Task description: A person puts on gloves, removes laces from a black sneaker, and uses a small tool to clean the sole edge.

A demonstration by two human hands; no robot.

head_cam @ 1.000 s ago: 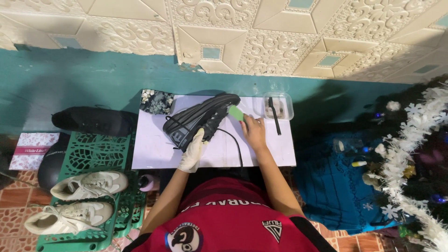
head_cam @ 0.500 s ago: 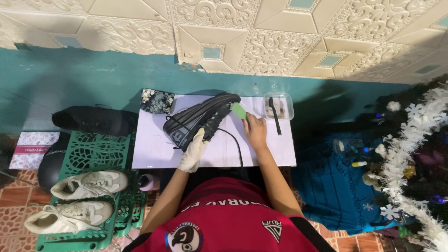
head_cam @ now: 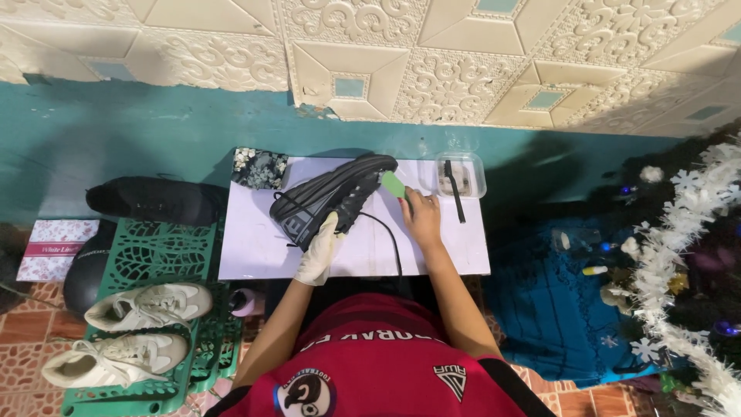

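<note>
On the white table (head_cam: 255,255), a black shoe (head_cam: 332,197) is gripped by the gloved left hand (head_cam: 319,251), while a green sponge (head_cam: 394,185), against the shoe's heel, is clasped in the right hand (head_cam: 421,218).

home | tiled floor (head_cam: 23,324) | embossed wall panels (head_cam: 432,62) | tinsel-trimmed tree (head_cam: 687,255) | shoe rack (head_cam: 162,255)

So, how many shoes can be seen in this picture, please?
4. One black shoe on the white table, held by the gloved left hand; another black shoe left of the table; two white shoes on the green crate. Others may be hidden.
</note>
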